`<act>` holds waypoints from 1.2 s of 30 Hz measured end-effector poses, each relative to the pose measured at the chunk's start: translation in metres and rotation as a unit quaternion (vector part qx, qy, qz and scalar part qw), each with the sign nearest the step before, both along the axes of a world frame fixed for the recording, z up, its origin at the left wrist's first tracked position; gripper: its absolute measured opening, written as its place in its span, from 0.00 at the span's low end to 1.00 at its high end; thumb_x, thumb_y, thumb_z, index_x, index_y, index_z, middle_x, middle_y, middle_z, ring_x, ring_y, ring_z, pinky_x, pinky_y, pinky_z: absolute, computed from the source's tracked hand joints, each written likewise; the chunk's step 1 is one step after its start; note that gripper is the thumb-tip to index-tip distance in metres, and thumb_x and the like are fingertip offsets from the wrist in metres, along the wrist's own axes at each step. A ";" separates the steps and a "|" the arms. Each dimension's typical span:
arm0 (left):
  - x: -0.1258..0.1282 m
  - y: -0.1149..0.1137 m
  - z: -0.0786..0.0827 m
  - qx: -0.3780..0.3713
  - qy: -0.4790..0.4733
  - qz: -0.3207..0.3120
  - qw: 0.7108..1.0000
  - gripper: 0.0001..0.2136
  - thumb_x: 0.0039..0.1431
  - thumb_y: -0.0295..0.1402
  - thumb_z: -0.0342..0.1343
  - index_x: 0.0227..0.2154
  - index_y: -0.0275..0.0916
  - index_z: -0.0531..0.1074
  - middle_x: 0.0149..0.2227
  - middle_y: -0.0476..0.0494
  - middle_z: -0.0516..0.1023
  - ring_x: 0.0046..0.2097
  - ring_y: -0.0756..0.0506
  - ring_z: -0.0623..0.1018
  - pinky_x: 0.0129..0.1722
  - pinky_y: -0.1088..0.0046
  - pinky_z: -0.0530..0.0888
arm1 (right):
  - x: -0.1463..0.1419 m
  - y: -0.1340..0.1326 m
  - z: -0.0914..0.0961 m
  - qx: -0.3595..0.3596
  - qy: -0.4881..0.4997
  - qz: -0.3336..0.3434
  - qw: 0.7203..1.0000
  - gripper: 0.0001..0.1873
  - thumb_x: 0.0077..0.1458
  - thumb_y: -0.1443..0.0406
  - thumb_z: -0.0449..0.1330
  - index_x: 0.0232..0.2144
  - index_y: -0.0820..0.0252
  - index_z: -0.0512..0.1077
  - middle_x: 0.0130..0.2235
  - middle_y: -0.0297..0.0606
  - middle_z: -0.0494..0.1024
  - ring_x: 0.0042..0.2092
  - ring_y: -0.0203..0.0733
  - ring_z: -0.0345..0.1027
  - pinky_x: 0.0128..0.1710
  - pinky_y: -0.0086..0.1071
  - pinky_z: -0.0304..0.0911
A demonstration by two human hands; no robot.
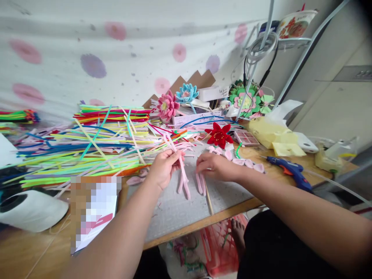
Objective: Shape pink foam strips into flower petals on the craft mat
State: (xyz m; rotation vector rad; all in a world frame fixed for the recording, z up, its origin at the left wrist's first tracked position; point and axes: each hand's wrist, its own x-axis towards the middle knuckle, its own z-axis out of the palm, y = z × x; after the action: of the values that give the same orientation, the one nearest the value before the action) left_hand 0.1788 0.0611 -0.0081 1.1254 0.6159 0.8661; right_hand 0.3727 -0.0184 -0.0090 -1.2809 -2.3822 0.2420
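Observation:
My left hand (167, 166) is closed around a small bunch of pale pink pipe cleaners (183, 180), whose lower ends spread apart over a grey cutting mat (162, 219). Just right of it, my right hand (215, 166) has its fingers pinched at the top of shorter pink pipe cleaner pieces (200, 184); the fingertips are partly hidden. A thin wooden stick (209, 201) lies below that hand. Beyond my right wrist sits a row of pale pink petal shapes (247, 162), with a red pipe cleaner flower (220, 135) behind them.
Piles of coloured pipe cleaners (95, 135) cover the left back. A blue glue gun (290, 170) lies at right, near a yellow bag (267, 131). Pink (167, 105) and blue (187, 93) flowers stand behind. A white roll (35, 209) lies at front left; a red basket (221, 240) is below.

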 end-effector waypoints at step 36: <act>0.007 -0.019 -0.003 0.139 0.102 -0.079 0.982 0.09 0.48 0.35 0.60 0.29 0.35 0.68 0.22 0.50 0.75 0.24 0.49 0.76 0.26 0.75 0.72 | -0.035 0.002 0.024 0.214 0.081 -0.234 0.945 0.05 0.51 0.69 0.56 0.25 0.61 0.66 0.25 0.34 0.70 0.28 0.35 0.62 0.27 0.26 0.53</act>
State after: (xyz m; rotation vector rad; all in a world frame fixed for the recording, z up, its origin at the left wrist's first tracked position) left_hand 0.1855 0.0424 -0.0114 1.5088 0.5749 0.7195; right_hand 0.3374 -0.0161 0.0146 -1.4858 -1.7904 -0.2878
